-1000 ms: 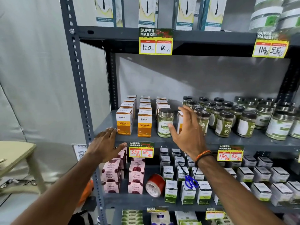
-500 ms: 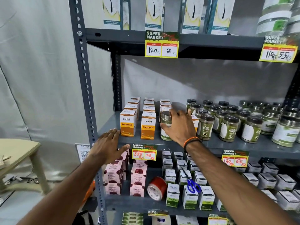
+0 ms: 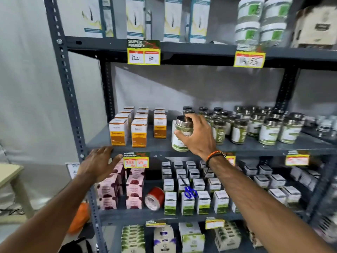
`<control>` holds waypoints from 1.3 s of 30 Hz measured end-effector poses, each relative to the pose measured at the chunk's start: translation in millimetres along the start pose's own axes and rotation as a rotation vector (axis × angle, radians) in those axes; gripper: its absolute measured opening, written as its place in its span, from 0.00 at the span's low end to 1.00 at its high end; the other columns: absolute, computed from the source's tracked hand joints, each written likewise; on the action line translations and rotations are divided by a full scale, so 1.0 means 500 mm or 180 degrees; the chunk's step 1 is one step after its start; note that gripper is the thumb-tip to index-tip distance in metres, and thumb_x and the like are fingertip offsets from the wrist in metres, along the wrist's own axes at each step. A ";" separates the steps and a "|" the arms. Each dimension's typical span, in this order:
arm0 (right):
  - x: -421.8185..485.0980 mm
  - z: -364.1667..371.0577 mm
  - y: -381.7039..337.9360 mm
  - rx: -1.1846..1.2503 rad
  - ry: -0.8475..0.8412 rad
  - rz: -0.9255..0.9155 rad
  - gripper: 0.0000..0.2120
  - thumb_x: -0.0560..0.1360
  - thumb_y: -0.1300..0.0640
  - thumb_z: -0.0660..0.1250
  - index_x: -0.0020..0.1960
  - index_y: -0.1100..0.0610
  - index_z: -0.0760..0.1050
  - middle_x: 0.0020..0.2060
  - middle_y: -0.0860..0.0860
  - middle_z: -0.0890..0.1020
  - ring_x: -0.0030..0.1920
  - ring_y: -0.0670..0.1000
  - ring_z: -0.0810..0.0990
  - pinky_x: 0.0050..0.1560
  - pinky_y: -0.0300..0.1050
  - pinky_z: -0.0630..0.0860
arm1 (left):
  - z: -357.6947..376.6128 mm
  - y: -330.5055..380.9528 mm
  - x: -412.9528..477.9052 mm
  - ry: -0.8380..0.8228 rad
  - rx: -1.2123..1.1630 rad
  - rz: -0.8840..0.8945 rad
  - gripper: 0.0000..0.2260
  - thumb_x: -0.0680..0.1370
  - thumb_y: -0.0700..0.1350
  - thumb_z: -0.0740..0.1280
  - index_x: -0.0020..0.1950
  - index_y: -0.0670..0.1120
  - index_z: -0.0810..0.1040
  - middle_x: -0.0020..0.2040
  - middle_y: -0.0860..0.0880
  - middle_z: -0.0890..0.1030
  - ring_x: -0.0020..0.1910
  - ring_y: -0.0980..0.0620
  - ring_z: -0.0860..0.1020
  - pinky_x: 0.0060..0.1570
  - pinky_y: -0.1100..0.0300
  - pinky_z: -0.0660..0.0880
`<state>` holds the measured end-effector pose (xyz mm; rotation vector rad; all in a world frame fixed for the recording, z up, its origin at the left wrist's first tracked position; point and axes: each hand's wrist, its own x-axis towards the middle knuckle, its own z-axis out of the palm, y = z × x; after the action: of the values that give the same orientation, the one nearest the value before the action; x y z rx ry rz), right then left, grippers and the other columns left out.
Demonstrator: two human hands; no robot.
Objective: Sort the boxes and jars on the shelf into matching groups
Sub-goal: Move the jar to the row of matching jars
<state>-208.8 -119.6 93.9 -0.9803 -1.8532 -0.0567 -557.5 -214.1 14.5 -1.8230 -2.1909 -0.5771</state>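
Right hand (image 3: 197, 137) grip wraps a steel-lidded jar (image 3: 182, 134), tilted, at the middle shelf (image 3: 160, 148) front beside turmeric boxes (image 3: 138, 132); label blurred, partly hidden by fingers. Left hand (image 3: 98, 165) spread wide, empty, at the shelf edge.

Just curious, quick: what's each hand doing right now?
Left hand: open, resting on the shelf edge, holding nothing.
Right hand: closed around a silver-lidded jar.
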 end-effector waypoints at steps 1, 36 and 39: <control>-0.011 -0.022 0.020 0.0039 0.0037 0.0076 0.30 0.69 0.38 0.73 0.66 0.51 0.73 0.59 0.51 0.78 0.55 0.51 0.78 0.56 0.48 0.77 | -0.005 0.019 -0.017 0.0151 -0.0104 0.0030 0.35 0.78 0.72 0.47 0.70 0.47 0.72 0.67 0.41 0.79 0.65 0.37 0.75 0.62 0.41 0.73; -0.037 -0.676 0.923 -0.0208 0.0210 0.1073 0.37 0.66 0.45 0.81 0.69 0.55 0.71 0.59 0.51 0.80 0.55 0.47 0.74 0.58 0.42 0.71 | 0.256 1.194 0.123 -0.0179 -0.0086 0.0893 0.29 0.84 0.60 0.51 0.79 0.43 0.61 0.78 0.43 0.67 0.75 0.43 0.66 0.73 0.48 0.64; -0.013 -0.644 0.949 -0.0127 0.0227 0.1165 0.36 0.66 0.45 0.81 0.68 0.54 0.71 0.58 0.51 0.79 0.57 0.51 0.77 0.60 0.48 0.75 | 0.277 1.182 0.138 -0.0039 0.0009 0.0916 0.30 0.84 0.60 0.46 0.79 0.43 0.62 0.78 0.43 0.67 0.76 0.44 0.65 0.75 0.50 0.60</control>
<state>337.9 52.9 75.4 -1.3139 -1.5883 0.0917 16.4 -5.0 8.2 -2.0934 -1.8843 -0.5013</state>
